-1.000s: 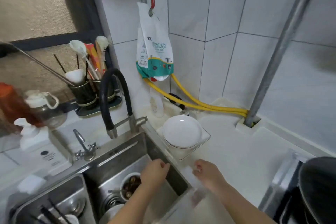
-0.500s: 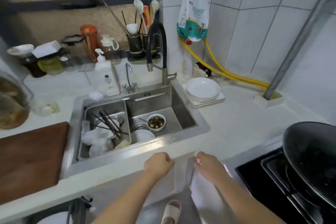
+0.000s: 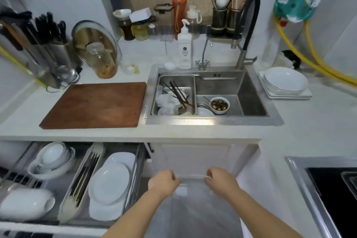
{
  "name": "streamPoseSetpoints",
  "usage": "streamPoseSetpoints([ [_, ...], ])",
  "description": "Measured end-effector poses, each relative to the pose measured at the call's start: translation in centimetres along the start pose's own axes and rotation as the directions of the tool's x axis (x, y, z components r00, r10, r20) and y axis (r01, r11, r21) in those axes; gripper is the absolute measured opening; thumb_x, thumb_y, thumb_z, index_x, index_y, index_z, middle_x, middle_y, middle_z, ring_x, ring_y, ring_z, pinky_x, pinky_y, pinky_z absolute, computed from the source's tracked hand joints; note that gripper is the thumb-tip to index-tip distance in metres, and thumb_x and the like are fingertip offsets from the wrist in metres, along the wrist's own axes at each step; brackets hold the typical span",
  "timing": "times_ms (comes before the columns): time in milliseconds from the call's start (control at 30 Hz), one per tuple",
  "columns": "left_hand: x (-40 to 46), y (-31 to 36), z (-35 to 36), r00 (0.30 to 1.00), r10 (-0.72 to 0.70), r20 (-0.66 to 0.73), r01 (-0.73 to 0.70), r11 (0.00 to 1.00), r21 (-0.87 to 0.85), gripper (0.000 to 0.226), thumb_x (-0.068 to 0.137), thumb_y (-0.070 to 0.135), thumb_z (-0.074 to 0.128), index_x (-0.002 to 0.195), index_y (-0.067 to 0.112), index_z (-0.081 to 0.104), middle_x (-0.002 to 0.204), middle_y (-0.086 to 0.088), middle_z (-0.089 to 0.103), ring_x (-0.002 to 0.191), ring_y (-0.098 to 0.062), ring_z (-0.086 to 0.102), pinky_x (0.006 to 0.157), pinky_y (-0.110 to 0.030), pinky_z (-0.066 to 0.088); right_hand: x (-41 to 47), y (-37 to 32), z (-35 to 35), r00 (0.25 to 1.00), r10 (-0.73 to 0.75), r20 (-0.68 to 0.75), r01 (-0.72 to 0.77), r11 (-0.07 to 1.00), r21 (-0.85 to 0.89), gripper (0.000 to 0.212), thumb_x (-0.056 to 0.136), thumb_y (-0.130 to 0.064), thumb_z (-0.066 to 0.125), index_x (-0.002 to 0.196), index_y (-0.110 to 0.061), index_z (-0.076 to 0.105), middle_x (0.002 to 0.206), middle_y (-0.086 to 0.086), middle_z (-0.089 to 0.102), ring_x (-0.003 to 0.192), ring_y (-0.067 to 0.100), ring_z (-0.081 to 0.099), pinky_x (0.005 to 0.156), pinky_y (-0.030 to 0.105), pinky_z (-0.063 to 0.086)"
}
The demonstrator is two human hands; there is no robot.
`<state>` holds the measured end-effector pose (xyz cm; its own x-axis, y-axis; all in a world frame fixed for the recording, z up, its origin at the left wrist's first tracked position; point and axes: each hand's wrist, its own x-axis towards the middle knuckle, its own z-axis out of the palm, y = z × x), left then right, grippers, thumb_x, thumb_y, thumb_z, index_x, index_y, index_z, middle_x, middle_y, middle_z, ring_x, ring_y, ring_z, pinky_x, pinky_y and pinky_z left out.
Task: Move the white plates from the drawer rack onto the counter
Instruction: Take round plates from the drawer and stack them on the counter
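White plates (image 3: pixel 109 182) (drawer rack (image 3: pixel 133 177)) now visible; both hands' fingers curled, grip unclear.

We are seeing the stove (image 3: pixel 336 195) running off the right edge and the drawer rack (image 3: pixel 133 176) running off the left and bottom edges. The lower white plates (image 3: pixel 110 181) are lying mostly hidden under the top one. We are not making out what either hand (image 3: pixel 164 180) is gripping, since the curled fingers are blurring against the white cabinet door (image 3: pixel 193 156).
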<state>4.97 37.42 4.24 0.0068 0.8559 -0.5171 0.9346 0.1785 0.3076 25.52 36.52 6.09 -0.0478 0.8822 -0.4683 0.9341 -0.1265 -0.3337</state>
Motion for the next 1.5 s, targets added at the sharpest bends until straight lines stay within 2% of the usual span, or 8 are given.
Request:
streamPoseSetpoints([
  [100, -1.7, -4.6, -0.1, 0.998, -0.067, -0.015, 0.066, 0.996, -0.053, 0.039, 0.082, 0.053, 0.050, 0.088, 0.017, 0.066, 0.102, -0.001, 0.070, 0.100, -0.022, 0.064, 0.079, -0.027, 0.046, -0.1, -4.1, 2.0, 0.998, -0.056, 0.039, 0.057, 0.997, -0.046, 0.010, 0.087, -0.031, 0.046, 0.087, -0.022, 0.051, 0.112, 0.010, 0.065, 0.105, 0.026, 0.060, 0.074, 0.029, 0.040],
  [500, -7.2, -23.8, -4.0, 0.964, -0.266, -0.024, 0.258, 0.951, -0.168, 0.039, 0.084, 0.056, 0.046, 0.092, 0.022, 0.064, 0.102, 0.003, 0.069, 0.100, -0.020, 0.062, 0.082, -0.030, 0.045, -1.4, -20.6, 10.0, 0.973, -0.181, 0.141, 0.195, 0.976, -0.092, 0.018, 0.086, -0.025, 0.051, 0.070, -0.023, 0.042, 0.105, 0.014, 0.067, 0.094, 0.026, 0.061, 0.064, 0.025, 0.029],
  [700, -8.1, -30.8, -6.3, 0.956, -0.292, -0.006, 0.284, 0.935, -0.214, 0.037, 0.086, 0.051, 0.046, 0.090, 0.019, 0.063, 0.099, 0.000, 0.067, 0.094, -0.020, 0.062, 0.079, -0.031, 0.047, -1.1, -27.3, 13.7, 0.973, -0.172, 0.156, 0.184, 0.981, -0.063, 0.032, 0.087, -0.028, 0.050, 0.060, -0.022, 0.033, 0.064, -0.004, 0.043, 0.075, 0.018, 0.046, 0.054, 0.027, 0.028],
  [933, -6.6, -35.3, -8.8, 0.949, -0.312, 0.033, 0.307, 0.902, -0.302, 0.027, 0.088, 0.046, 0.048, 0.071, 0.025, 0.051, 0.081, 0.002, 0.063, 0.084, -0.019, 0.062, 0.068, -0.029, 0.046, 0.7, -31.5, 16.0, 0.960, -0.169, 0.225, 0.185, 0.981, -0.051, 0.012, 0.088, -0.029, 0.047, 0.083, -0.020, 0.052, 0.088, 0.005, 0.061, 0.081, 0.020, 0.054, 0.064, 0.028, 0.036],
  [1033, -5.5, -35.8, -9.5, 0.947, -0.319, 0.046, 0.317, 0.895, -0.314, 0.027, 0.089, 0.044, 0.048, 0.077, 0.022, 0.058, 0.086, 0.001, 0.066, 0.089, -0.021, 0.065, 0.076, -0.032, 0.052, 2.9, -32.3, 16.2, 0.956, -0.173, 0.236, 0.201, 0.974, -0.101, 0.021, 0.090, -0.029, 0.042, 0.095, -0.015, 0.058, 0.098, 0.006, 0.065, 0.086, 0.023, 0.058, 0.067, 0.030, 0.039],
  [1167, -3.5, -36.4, -9.6, 0.924, -0.379, 0.060, 0.376, 0.863, -0.338, 0.028, 0.089, 0.039, 0.048, 0.080, 0.018, 0.063, 0.093, -0.004, 0.069, 0.090, -0.023, 0.065, 0.076, -0.032, 0.052, 5.8, -33.4, 16.6, 0.943, -0.173, 0.284, 0.217, 0.967, -0.132, 0.013, 0.090, -0.031, 0.042, 0.086, -0.020, 0.048, 0.073, -0.004, 0.049, 0.075, 0.021, 0.048, 0.064, 0.029, 0.036],
  [1367, 0.5, -36.9, -9.4, 0.912, -0.401, 0.085, 0.404, 0.843, -0.355, 0.029, 0.090, 0.040, 0.047, 0.089, 0.017, 0.065, 0.093, -0.003, 0.067, 0.091, -0.023, 0.064, 0.080, -0.036, 0.055, 9.7, -34.7, 18.7, 0.934, -0.152, 0.324, 0.187, 0.979, -0.079, 0.017, 0.092, -0.029, 0.043, 0.091, -0.015, 0.053, 0.075, -0.001, 0.052, 0.075, 0.020, 0.050, 0.057, 0.027, 0.034],
  [1500, 2.8, -38.1, -8.5, 0.908, -0.395, 0.140, 0.419, 0.850, -0.319, 0.028, 0.091, 0.041, 0.046, 0.098, 0.021, 0.064, 0.096, -0.002, 0.068, 0.089, -0.022, 0.065, 0.082, -0.037, 0.056, 10.5, -35.4, 21.1, 0.928, -0.111, 0.355, 0.136, 0.990, -0.047, 0.024, 0.094, -0.032, 0.045, 0.103, -0.013, 0.056, 0.102, 0.008, 0.065, 0.088, 0.024, 0.058, 0.065, 0.028, 0.037],
])
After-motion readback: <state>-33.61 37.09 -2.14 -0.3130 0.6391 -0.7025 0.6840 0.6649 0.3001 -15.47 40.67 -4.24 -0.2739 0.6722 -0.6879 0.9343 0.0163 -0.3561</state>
